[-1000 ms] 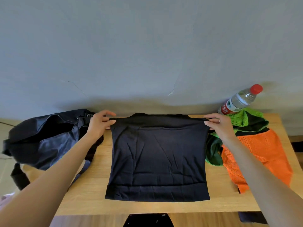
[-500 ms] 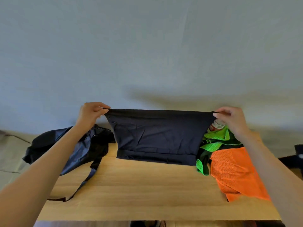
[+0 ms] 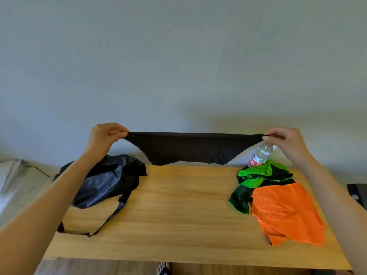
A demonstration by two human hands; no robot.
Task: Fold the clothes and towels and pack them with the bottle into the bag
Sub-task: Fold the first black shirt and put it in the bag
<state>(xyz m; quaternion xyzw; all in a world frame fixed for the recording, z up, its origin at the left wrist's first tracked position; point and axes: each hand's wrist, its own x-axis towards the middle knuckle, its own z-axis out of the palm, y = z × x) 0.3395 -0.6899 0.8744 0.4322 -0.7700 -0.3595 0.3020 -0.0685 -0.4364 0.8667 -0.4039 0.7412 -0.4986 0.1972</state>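
Nearest, a bare foot (image 3: 163, 267) shows below the front edge of one wooden table (image 3: 178, 211). On its left side lies one dark bag (image 3: 105, 181), its strap trailing forward; on the right, one orange mesh garment (image 3: 286, 211) and one green-and-black garment (image 3: 256, 179) touch each other. Behind them one clear bottle (image 3: 260, 154) lies by the plain grey wall (image 3: 178, 66). Above the far edge, the left hand (image 3: 105, 138) and right hand (image 3: 288, 142) each pinch a top corner of one black garment (image 3: 190, 147), stretched taut off the table.
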